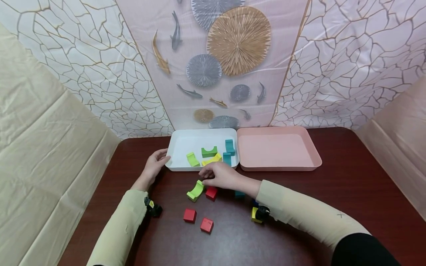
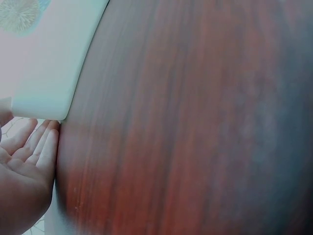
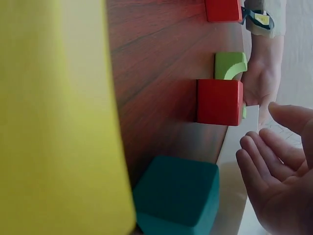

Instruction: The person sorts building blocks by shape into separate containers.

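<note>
At the left end of the white tray (image 1: 179, 136), my left hand (image 1: 154, 164) touches the rim, its fingers fairly straight along the outside in the left wrist view. My right hand (image 1: 219, 176) hovers by the tray's front edge, thumb and loosely bent fingers apart with nothing between them. Just below its thumb lies a light green curved block (image 1: 196, 191), beside a red block (image 1: 211, 193) partly hidden by the hand. Inside the tray are a light green block (image 1: 193, 159), a green arch block (image 1: 209, 151), a yellow curved block (image 1: 212, 159) and two teal blocks (image 1: 229, 146).
A pink tray (image 1: 279, 168) adjoins the white one on the right. Two red blocks (image 1: 190, 215) lie nearer on the dark wooden table (image 1: 159, 236). Under the right forearm are a yellow block (image 1: 255, 215), a teal block (image 3: 178, 191) and a mostly hidden blue block.
</note>
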### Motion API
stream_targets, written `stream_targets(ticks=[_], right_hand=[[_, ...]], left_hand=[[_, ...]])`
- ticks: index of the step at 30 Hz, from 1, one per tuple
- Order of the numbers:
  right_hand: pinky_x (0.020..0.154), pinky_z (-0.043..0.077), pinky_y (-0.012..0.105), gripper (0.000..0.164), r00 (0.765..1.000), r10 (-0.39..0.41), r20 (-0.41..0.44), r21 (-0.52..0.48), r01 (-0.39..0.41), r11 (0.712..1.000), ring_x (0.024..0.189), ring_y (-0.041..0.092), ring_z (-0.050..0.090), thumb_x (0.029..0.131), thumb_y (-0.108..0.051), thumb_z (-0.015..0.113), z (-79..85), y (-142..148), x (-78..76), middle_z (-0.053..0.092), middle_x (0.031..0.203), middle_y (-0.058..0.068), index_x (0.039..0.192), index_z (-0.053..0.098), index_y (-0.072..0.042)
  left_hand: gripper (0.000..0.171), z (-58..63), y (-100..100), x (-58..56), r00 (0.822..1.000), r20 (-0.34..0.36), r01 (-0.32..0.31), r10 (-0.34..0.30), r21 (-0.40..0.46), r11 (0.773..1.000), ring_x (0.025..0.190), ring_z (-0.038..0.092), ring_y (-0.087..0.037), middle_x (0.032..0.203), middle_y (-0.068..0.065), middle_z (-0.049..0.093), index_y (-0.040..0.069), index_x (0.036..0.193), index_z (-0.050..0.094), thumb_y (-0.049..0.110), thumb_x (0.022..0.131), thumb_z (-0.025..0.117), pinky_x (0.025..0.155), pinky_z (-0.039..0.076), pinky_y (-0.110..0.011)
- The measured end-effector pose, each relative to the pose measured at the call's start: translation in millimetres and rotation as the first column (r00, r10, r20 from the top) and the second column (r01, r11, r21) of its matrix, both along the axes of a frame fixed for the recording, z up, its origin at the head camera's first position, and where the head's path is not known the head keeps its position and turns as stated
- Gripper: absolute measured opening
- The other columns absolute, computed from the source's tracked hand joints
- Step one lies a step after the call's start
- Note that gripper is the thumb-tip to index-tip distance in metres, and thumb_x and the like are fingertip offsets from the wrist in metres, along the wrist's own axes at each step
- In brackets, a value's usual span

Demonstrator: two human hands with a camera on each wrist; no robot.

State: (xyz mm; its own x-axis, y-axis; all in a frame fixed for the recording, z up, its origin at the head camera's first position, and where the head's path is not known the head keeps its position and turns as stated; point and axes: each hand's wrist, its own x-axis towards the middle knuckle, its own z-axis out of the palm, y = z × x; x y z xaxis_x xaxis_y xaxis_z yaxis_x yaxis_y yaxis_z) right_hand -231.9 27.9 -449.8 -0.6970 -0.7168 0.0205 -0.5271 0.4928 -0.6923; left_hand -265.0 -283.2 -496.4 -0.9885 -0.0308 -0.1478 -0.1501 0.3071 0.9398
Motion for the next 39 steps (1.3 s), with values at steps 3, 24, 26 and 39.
stream_targets(ticks=[3, 24, 26, 39], right_hand=[[0.09, 0.062, 0.027, 0.03, 1.0, -0.02, 0.015, -0.002, 0.02, 1.0, 0.104, 0.02, 0.077, 0.096, -0.014, 0.08, -1.6, -0.3, -1.8, 0.08, 0.118, 0.011, 0.123, 0.077, -0.001], [0.082, 0.06, 0.022, 0.019, 0.997, -0.007, 0.075, 0.084, 0.001, 0.996, 0.095, 0.014, 0.079, 0.095, -0.015, 0.081, -3.2, -9.5, -7.9, 0.083, 0.106, 0.007, 0.112, 0.081, -0.006], [0.082, 0.06, 0.022, 0.019, 0.997, -0.006, 0.074, 0.092, -0.001, 0.996, 0.094, 0.013, 0.078, 0.095, -0.015, 0.081, -3.1, -10.6, -8.1, 0.083, 0.105, 0.007, 0.112, 0.082, -0.006], [0.082, 0.06, 0.024, 0.015, 0.999, -0.011, 0.034, 0.154, 0.005, 0.988, 0.091, 0.011, 0.076, 0.094, -0.016, 0.082, -6.6, -17.5, -8.9, 0.083, 0.101, 0.004, 0.107, 0.084, -0.009]], left_hand=[[0.055, 0.0, -0.2, -0.3, 1.0, -0.002, 0.0, 0.0, -0.002, 1.0, 0.149, 0.046, -0.04, 0.163, -0.026, 0.045, -0.002, 0.16, 0.04, 0.015, 0.111, 0.057, 0.094, 0.047, -0.012], [0.058, 3.6, 1.7, -2.1, 1.0, 0.017, 0.0, 0.0, 0.001, 1.0, 0.151, 0.044, -0.038, 0.165, -0.024, 0.042, -0.001, 0.162, 0.038, 0.019, 0.111, 0.057, 0.098, 0.046, -0.015], [0.058, 2.5, 1.0, -2.8, 1.0, 0.018, 0.0, 0.0, 0.004, 1.0, 0.152, 0.044, -0.038, 0.166, -0.024, 0.042, -0.001, 0.162, 0.037, 0.019, 0.111, 0.057, 0.097, 0.046, -0.014], [0.055, 23.4, 9.3, 9.1, 0.999, 0.039, 0.005, -0.006, 0.017, 1.0, 0.151, 0.043, -0.044, 0.164, -0.03, 0.041, -0.008, 0.159, 0.038, 0.01, 0.11, 0.056, 0.091, 0.047, -0.011]])
